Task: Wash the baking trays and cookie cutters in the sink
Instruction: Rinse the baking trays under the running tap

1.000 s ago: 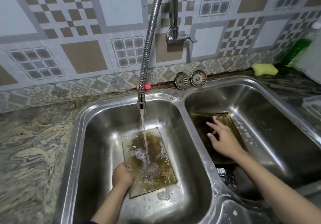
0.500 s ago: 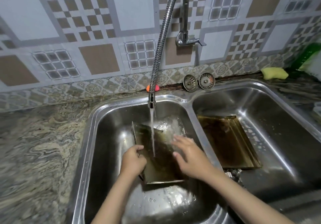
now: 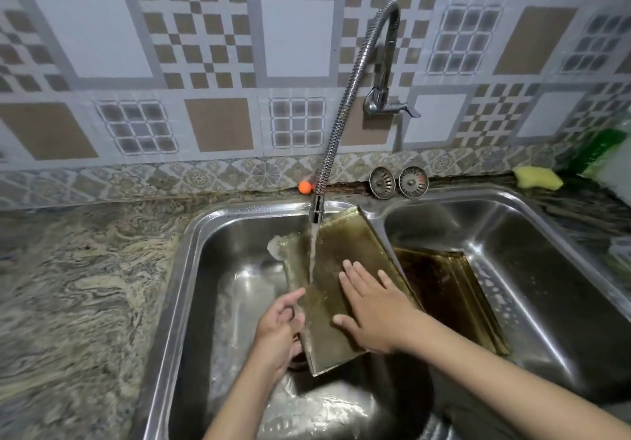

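A gold-coloured baking tray [image 3: 345,252] is tilted up in the left sink basin [image 3: 218,289], its far edge near the divider. Water from the flexible tap [image 3: 317,212] runs down its face. My left hand [image 3: 278,328] grips the tray's left edge. My right hand [image 3: 370,306] lies flat on the tray's surface with fingers spread. Another stained baking tray [image 3: 444,286], possibly a stack, lies in the right basin [image 3: 532,269]. No cookie cutters are visible.
Two metal drain strainers [image 3: 397,181] lean against the wall behind the sink. A yellow sponge [image 3: 537,177] and a green bottle [image 3: 601,152] sit at the back right. A small orange ball [image 3: 305,187] rests by the tap hose. Marbled counter [image 3: 78,286] spreads left.
My right hand left the tray in the right basin and came onto the left tray. The left tray was lifted from flat to tilted under the stream, and the view shifted left.
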Tool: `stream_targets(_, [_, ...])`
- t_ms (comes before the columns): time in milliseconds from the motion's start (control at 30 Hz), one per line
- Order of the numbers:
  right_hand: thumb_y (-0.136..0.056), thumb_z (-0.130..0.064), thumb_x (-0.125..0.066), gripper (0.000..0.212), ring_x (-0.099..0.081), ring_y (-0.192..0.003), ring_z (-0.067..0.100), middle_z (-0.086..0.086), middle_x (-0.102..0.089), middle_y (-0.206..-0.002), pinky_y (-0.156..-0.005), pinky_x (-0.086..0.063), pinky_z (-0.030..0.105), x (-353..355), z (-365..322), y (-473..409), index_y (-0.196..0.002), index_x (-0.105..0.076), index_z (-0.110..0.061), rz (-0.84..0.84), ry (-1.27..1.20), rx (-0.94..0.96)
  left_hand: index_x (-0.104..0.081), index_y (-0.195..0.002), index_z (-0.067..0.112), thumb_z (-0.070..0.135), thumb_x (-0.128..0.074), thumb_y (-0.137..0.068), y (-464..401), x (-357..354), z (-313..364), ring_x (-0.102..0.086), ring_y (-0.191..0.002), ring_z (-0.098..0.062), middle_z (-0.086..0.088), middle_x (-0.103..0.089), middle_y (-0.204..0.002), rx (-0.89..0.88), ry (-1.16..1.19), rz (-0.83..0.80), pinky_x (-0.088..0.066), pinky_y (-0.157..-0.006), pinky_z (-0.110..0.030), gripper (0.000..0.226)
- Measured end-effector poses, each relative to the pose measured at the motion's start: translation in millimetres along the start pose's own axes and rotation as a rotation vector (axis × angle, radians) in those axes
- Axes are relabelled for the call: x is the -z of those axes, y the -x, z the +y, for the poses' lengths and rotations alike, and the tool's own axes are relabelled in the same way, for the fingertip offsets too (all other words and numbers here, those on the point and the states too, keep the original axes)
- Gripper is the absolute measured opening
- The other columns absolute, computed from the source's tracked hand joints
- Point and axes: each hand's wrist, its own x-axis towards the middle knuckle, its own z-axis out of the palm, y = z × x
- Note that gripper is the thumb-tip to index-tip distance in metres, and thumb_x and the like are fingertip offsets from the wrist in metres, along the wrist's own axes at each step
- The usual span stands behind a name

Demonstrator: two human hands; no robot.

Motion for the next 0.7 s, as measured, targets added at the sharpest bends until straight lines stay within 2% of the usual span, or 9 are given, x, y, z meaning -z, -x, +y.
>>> stream_targets(67, [-0.086, -0.067, -0.002, 0.085, 0.024, -0.144, 0.02, 0.005, 0.029, -0.155, -0.116, 0.007, 0.048, 5, 10, -18, -0.149, 0.016, -0.012, 0.079, 0.02, -0.048, -0.064, -0.111, 0.023, -0.006, -0.047, -0.093, 3, -7, 6, -0.064, -0.103, -0.026, -0.008, -0.062, -0.119, -0.074, -0.046, 0.001, -0.058, -0.076, -0.042, 0.039])
stream_targets(167, [-0.097, -0.057, -0.015, 0.076, 0.026, -0.143, 0.024, 0.007, 0.03, -0.153, -0.116, 0.006, 0.057, 10, -2, -33, -0.149, 0.015, -0.012, 0.203, -0.052, -0.03, -0.065, -0.106, 0.036, 0.002, -0.053, -0.092, 3, -12, 17, -0.054, -0.115, -0.017, 0.0, -0.055, -0.125, -0.173, -0.18, 0.056, -0.054, -0.084, -0.044, 0.039])
stream_targets(267, [-0.1, -0.051, -0.024, 0.067, 0.018, -0.146, 0.015, -0.002, 0.016, -0.158, -0.113, 0.014, 0.054, 12, -24, -29, -0.152, 0.005, -0.02, 0.259, -0.111, 0.314, -0.064, -0.108, 0.03, -0.004, -0.048, -0.093, 3, -10, 34, -0.057, -0.102, -0.007, -0.001, -0.06, -0.116, -0.23, -0.084, 0.085, -0.052, -0.072, -0.03, 0.04])
stream_targets(333, [-0.1, -0.05, -0.026, 0.064, 0.011, -0.147, 0.011, -0.006, 0.006, -0.16, -0.114, 0.011, 0.047, 15, -18, -36, -0.153, -0.002, -0.025, 0.269, -0.117, 0.428, -0.064, -0.112, 0.026, -0.005, -0.048, -0.093, 5, -2, 40, -0.061, -0.09, -0.01, -0.003, -0.063, -0.116, -0.238, -0.075, 0.083, -0.053, -0.062, -0.024, 0.04])
stream_targets(367, [-0.099, -0.051, -0.026, 0.063, 0.01, -0.147, 0.012, -0.005, 0.004, -0.161, -0.116, 0.009, 0.048, 18, -9, -46, -0.153, -0.003, -0.026, 0.29, -0.118, 0.382, -0.065, -0.112, 0.029, -0.003, -0.049, -0.093, 6, 3, 40, -0.062, -0.087, -0.015, -0.006, -0.063, -0.117, -0.238, -0.096, 0.088, -0.055, -0.061, -0.026, 0.04])
stream_targets(500, [-0.1, -0.046, -0.024, 0.065, 0.012, -0.147, 0.024, 0.01, 0.009, -0.16, -0.116, 0.004, 0.053, 34, 7, -75, -0.153, -0.006, -0.013, 0.335, -0.305, -0.068, -0.067, -0.104, 0.043, 0.005, -0.055, -0.091, 11, 7, 34, -0.054, -0.117, -0.022, -0.003, -0.059, -0.121, -0.216, -0.219, 0.077, -0.05, -0.092, -0.05, 0.042])
stream_targets(567, [-0.1, -0.041, -0.027, 0.062, 0.012, -0.146, 0.019, 0.003, 0.009, -0.16, -0.114, 0.009, 0.052, 30, -16, -67, -0.153, -0.005, -0.017, 0.313, -0.316, 0.121, -0.067, -0.104, 0.036, 0.003, -0.055, -0.091, 13, 0, 34, -0.054, -0.112, -0.014, 0.002, -0.06, -0.111, -0.224, -0.212, 0.097, -0.049, -0.094, -0.044, 0.038])
stream_targets(633, [-0.1, -0.038, -0.032, 0.061, 0.007, -0.146, 0.01, -0.005, 0.005, -0.16, -0.117, 0.007, 0.043, 21, -34, -51, -0.153, -0.006, -0.021, 0.271, -0.314, 0.369, -0.066, -0.105, 0.025, -0.002, -0.053, -0.091, 11, -2, 34, -0.059, -0.1, -0.018, -0.007, -0.065, -0.107, -0.214, -0.129, 0.118, -0.048, -0.082, -0.039, 0.033])
stream_targets(700, [-0.1, -0.042, -0.032, 0.06, 0.002, -0.147, 0.009, -0.007, 0.001, -0.16, -0.12, 0.0, 0.042, 18, -19, -54, -0.153, -0.011, -0.023, 0.281, -0.263, 0.402, -0.065, -0.107, 0.018, -0.004, -0.051, -0.091, 12, 0, 34, -0.062, -0.089, -0.024, -0.014, -0.067, -0.105, -0.196, -0.085, 0.121, -0.048, -0.075, -0.04, 0.03])
